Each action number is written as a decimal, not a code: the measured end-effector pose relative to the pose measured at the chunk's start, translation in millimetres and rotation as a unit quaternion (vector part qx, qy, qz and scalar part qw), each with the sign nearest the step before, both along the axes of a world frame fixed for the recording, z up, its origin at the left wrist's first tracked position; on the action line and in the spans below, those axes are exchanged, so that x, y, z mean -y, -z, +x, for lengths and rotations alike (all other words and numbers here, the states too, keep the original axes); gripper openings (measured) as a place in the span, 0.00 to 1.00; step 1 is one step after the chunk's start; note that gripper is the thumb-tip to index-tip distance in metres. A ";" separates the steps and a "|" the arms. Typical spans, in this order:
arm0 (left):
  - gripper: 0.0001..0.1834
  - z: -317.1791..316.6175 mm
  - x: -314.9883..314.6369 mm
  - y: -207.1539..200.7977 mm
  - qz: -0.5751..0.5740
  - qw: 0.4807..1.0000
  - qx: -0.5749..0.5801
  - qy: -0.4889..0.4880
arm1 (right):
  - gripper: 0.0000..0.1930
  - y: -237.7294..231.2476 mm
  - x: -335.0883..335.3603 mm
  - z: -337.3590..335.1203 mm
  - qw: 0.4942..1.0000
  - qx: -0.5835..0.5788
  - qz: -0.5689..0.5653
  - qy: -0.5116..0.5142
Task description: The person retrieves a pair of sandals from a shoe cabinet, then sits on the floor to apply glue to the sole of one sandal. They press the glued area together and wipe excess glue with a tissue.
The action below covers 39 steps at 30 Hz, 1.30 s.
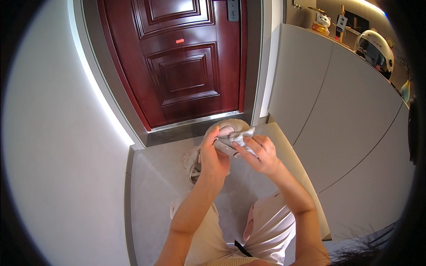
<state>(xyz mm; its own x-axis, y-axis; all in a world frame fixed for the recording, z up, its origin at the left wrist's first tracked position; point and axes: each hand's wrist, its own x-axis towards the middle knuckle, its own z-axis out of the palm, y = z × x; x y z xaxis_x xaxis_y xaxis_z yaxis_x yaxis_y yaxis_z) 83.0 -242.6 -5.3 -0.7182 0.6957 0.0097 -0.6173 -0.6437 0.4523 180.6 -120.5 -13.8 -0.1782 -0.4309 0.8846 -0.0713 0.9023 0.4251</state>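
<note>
My left hand (214, 156) is wrapped round the near left side of a beige shoe (234, 124), holding it up above the floor with its opening toward me. A crumpled white wipe or cloth (241, 135) is pinched in the fingers of my right hand (262, 155) and pressed against the shoe's right side. Part of the shoe is hidden behind both hands. Below and left of my left hand, what looks like another beige shoe (191, 162) rests on the floor, partly covered by that hand.
A dark red panelled door (184, 73) stands ahead, with a white wall (66, 146) on the left. Along the right runs a light grey cabinet (346, 111); a helmet (375, 51) and a cat figurine (321, 23) sit on its shelf. A pink slipper (249, 224) shows beside my leg.
</note>
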 end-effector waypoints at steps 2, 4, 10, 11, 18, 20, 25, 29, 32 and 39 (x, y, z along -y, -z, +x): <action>0.14 -2.2 1.7 -3.7 0.006 1.000 0.006 -0.020 | 0.19 2.9 -5.2 3.1 1.000 0.012 -0.017 -0.015; 0.14 -3.3 2.8 -6.9 0.012 0.998 -0.031 -0.061 | 0.16 4.4 -17.6 8.7 0.992 0.052 -0.112 -0.018; 0.16 -5.4 5.7 -2.4 -0.004 0.998 -0.024 -0.063 | 0.11 -6.1 -26.8 12.0 0.863 0.060 -0.481 -0.140; 0.16 -5.8 4.6 -2.4 -0.012 0.998 -0.016 -0.059 | 0.11 -9.7 -25.6 11.8 0.865 0.058 -0.474 -0.155; 0.18 -6.7 -0.3 4.2 -0.020 1.000 0.007 -0.009 | 0.17 -11.5 -5.5 6.1 0.965 0.064 -0.230 -0.108; 0.18 -7.0 -4.2 9.0 -0.029 0.999 0.020 -0.016 | 0.19 -17.3 2.0 9.6 0.991 0.076 -0.105 -0.043; 0.17 -12.2 -6.1 16.2 -0.029 0.999 0.012 -0.034 | 0.17 -17.0 5.7 4.8 0.975 0.182 -0.126 -0.039; 0.15 -36.1 -11.6 33.3 -0.016 0.997 0.024 -0.077 | 0.15 2.8 -22.2 3.1 0.919 0.275 -0.269 -0.083; 0.15 -32.3 -8.1 26.9 -0.050 0.992 -0.008 -0.114 | 0.11 31.5 -49.9 -6.5 0.786 0.353 -0.486 -0.146; 0.17 -40.1 -15.5 47.6 -0.078 0.990 -0.008 -0.116 | 0.08 78.5 -89.8 -38.1 0.558 0.350 -0.706 -0.260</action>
<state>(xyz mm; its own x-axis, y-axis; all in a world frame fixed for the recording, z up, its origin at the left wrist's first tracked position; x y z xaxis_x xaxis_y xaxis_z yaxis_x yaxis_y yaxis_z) 42.9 -227.1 -52.9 -0.8593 0.5063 -0.0723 -0.4533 -0.6884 0.5663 142.4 -30.6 -92.3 -0.8693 0.4522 0.1995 -0.1822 0.0821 -0.9798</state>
